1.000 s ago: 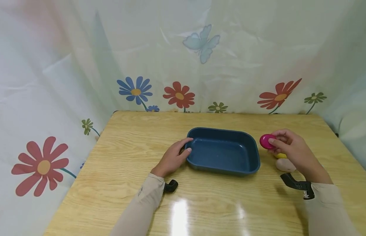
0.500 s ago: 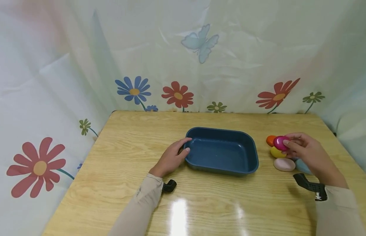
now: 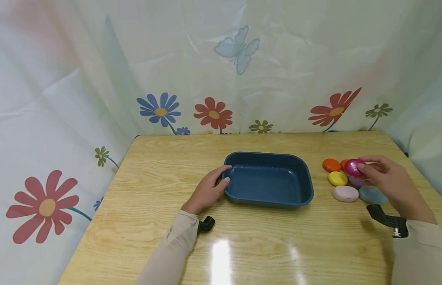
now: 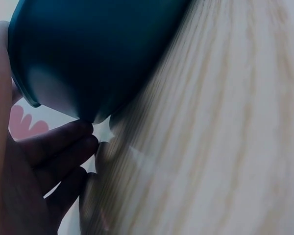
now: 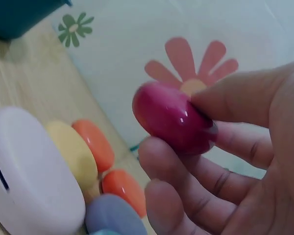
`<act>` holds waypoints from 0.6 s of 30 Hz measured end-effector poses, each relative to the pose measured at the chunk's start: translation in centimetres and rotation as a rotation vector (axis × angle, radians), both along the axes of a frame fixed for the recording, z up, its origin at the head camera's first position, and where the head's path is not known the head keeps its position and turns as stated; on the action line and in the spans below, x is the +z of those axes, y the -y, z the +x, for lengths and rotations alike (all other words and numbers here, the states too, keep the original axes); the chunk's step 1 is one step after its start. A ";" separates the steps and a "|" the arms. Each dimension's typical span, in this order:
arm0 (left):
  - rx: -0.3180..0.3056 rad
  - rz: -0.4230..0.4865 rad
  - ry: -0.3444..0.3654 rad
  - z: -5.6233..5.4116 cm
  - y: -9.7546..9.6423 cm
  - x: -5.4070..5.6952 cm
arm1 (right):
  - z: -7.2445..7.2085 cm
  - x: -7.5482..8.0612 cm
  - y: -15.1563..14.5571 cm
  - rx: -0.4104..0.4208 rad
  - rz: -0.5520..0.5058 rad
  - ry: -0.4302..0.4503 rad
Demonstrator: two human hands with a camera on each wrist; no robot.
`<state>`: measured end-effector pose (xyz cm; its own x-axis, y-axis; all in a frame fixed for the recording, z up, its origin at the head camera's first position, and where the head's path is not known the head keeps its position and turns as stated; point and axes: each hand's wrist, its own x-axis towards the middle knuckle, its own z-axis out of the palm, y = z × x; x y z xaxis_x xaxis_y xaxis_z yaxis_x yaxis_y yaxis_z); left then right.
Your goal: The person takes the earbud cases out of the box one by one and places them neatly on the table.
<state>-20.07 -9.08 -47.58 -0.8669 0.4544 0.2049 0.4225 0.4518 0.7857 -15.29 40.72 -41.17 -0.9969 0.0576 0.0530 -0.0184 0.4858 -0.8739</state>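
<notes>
My left hand [image 3: 206, 190] holds the left end of a dark blue rectangular basin [image 3: 267, 205], thumb and a finger at its rim. In the left wrist view, the other fingers [image 4: 63, 142] lie outside, under the basin's wall [image 4: 98, 54]. Between thumb and fingers my right hand [image 3: 395, 180] pinches a glossy magenta egg-shaped piece [image 3: 354, 167], raised above several rounded pieces right of the basin. These include orange [image 3: 331, 165], yellow [image 3: 337, 179], pale pink [image 3: 346, 193] and grey-blue [image 3: 372, 194] ones. A second orange piece [image 5: 123, 191] and a lavender one [image 5: 112, 214] are partly hidden.
The wooden table [image 3: 263, 245] carries everything, its back edge meeting a flower-printed curtain [image 3: 277, 79]. Black wrist mounts [image 3: 386, 219] sit on both sleeves. A dark slot marks the pale pink piece in the right wrist view.
My right hand has moved right with the magenta piece, from beside the basin to over the rounded pieces, uncovering more of them. My left hand stays at the basin's left end.
</notes>
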 end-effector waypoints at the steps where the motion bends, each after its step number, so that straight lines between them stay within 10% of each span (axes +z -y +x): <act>1: -0.001 0.001 -0.002 0.0 0.0 0.0 | 0.0 -0.1 -0.2 -0.016 0.018 -0.003; 18: 0.000 -0.004 -0.008 -0.2 0.0 0.0 | 0.4 -2.9 -4.4 -0.234 0.109 0.039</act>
<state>-20.23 -9.04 -47.57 -0.8652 0.4554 0.2100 0.4290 0.4553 0.7802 -14.86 45.08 -44.03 -0.9586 0.2828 0.0332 0.1381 0.5639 -0.8142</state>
